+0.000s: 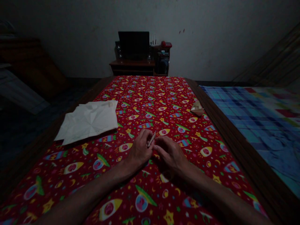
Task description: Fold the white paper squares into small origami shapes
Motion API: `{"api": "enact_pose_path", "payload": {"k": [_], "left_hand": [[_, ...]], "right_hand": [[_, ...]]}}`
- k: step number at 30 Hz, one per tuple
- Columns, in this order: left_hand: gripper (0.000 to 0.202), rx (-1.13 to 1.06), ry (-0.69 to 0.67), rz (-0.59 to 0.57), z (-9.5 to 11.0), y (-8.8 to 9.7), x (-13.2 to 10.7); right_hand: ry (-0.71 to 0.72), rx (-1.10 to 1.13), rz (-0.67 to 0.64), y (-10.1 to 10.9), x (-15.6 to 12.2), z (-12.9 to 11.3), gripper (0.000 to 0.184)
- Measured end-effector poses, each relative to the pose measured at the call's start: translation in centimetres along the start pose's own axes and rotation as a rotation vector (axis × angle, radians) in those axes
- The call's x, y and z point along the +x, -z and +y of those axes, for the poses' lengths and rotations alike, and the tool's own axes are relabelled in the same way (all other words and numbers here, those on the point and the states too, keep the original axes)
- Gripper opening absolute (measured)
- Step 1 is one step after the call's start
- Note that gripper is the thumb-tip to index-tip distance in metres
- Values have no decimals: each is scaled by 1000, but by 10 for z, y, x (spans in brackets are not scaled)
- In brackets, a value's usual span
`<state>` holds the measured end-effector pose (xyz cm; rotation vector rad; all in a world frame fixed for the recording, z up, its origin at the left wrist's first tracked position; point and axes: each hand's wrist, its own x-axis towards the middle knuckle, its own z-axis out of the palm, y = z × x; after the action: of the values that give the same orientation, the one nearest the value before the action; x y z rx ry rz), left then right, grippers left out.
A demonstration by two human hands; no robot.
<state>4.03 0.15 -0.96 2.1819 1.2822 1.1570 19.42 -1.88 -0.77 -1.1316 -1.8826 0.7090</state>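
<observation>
Over the red patterned cloth (145,106), my left hand (142,145) is closed around a small, pale folded piece of paper (151,139). Only its narrow edge shows between thumb and fingers. My right hand (170,151) is just to the right, its fingers curved and apart, the thumb and fingertips close to the paper. I cannot make out whether they touch it. A stack of creased white paper sheets (90,120) lies to the left of my hands. Farther off on the right, a small brownish folded paper (197,108) rests near the cloth's edge.
The cloth lies on a surface with dark wooden edges (217,125). Beyond its far end stand a black monitor (134,43) and a red telephone (166,44) on a wooden desk (132,64). To the right is a blue checked cover (248,118); dark furniture (25,62) stands left.
</observation>
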Motion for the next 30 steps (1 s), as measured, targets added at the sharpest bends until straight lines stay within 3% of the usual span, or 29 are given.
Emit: {"api": "enact_pose_path", "payload": {"k": [3,6,9,11,15,24,30], "left_hand": [[33,-108,-75,-135,6,-5,-9],[50,-216,-46,-223,9,-5,-12],[42,-127,27,-105,4,0,-5],[37,-35,3,-23,-1,5,1],[11,-70,-77,-140,-10,7,6],[13,-213,52,-168,-4,4,6],[20,-315,147,-123,-6,5,7]], "right_hand": [[-65,54,16,-4,-1,5,15],[-141,163,54,1,2,15,22],[-222,288,18,10,5,20,28],[-268,299,-33,14,7,21,31],[-271,296,-113,15,7,17,35],[-160,130,-167,14,7,25,36],[-120,74,-118,15,7,19,38]]}}
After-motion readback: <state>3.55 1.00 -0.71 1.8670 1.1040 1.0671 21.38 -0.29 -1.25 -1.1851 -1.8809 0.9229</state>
